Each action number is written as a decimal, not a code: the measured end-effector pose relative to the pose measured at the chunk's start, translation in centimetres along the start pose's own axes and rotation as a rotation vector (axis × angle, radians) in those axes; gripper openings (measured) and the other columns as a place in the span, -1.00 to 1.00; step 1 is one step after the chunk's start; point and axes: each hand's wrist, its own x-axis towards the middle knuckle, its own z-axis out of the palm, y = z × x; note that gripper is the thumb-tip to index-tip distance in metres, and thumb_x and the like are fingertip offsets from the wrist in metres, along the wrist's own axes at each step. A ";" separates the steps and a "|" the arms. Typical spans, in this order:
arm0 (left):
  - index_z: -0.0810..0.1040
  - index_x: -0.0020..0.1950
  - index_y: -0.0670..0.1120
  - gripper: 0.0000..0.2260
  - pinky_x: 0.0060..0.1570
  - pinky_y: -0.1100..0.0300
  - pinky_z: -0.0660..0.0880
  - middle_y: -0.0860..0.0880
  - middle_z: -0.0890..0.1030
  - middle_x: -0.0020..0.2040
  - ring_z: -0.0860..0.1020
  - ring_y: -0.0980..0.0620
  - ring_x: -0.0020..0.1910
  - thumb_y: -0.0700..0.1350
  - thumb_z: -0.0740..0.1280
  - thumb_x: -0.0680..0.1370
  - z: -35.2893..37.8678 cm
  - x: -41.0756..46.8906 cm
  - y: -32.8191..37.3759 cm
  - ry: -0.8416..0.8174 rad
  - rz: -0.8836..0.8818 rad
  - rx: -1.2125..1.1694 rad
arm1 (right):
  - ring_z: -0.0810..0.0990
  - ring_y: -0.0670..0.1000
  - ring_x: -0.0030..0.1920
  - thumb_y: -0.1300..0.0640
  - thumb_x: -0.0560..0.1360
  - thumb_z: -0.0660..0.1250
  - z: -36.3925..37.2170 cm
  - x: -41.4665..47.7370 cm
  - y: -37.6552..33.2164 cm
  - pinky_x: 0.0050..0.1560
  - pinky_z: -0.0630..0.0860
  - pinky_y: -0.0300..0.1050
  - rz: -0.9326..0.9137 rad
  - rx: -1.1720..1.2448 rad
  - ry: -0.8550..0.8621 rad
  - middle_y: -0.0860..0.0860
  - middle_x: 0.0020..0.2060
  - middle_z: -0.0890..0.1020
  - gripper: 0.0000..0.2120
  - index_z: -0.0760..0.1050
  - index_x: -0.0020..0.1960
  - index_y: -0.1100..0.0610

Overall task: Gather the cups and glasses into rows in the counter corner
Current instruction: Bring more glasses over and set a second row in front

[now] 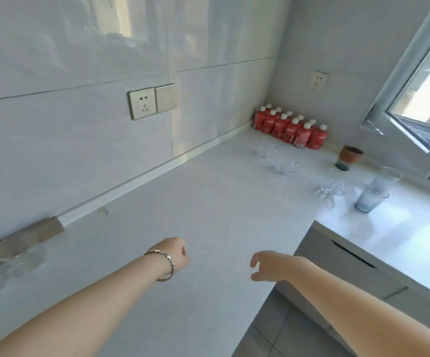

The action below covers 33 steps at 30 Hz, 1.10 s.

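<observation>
Left hand [176, 256]: fingers clenched, empty.
Right hand [273, 266]: fingers released, loosely curled.
Tinted glass [370, 200]: upright, mouth up, well beyond right fingers.

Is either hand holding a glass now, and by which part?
Nothing visibly held. The right hand is empty, fingers loosely curled; the left hand shows nothing, though its fingers are hidden.

Left hand [177, 254] fisted — right hand [270, 267] loose
</observation>
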 end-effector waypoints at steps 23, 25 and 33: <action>0.43 -0.18 0.03 -0.88 -0.01 0.23 0.44 0.01 0.49 -0.10 0.45 0.00 -0.11 -0.15 0.18 0.52 2.4 28.3 36.5 -0.074 0.076 -0.003 | 0.41 0.11 0.30 0.05 0.53 0.21 -17.0 14.5 41.0 0.22 0.41 -0.04 0.263 0.216 0.365 0.07 0.31 0.38 -0.54 0.26 0.40 0.08; 0.40 -0.29 0.05 -0.81 0.03 0.21 0.47 -0.02 0.53 -0.09 0.48 -0.02 -0.10 -0.16 0.18 0.51 1.8 31.5 36.9 -0.081 0.059 -0.002 | 0.39 0.12 0.31 0.03 0.49 0.26 -19.2 17.2 41.8 0.25 0.40 -0.02 0.266 0.207 0.387 0.08 0.32 0.36 -0.48 0.24 0.40 0.11; 0.44 0.19 -0.02 -0.77 0.17 0.17 0.44 -0.09 0.53 0.25 0.53 -0.07 0.20 -0.09 0.21 0.54 0.6 41.6 37.7 -0.193 0.009 0.045 | 0.29 0.15 0.40 0.00 0.36 0.45 -22.8 25.8 44.0 0.31 0.37 -0.04 0.225 0.280 0.283 0.01 0.51 0.07 -0.04 -0.13 0.52 -0.04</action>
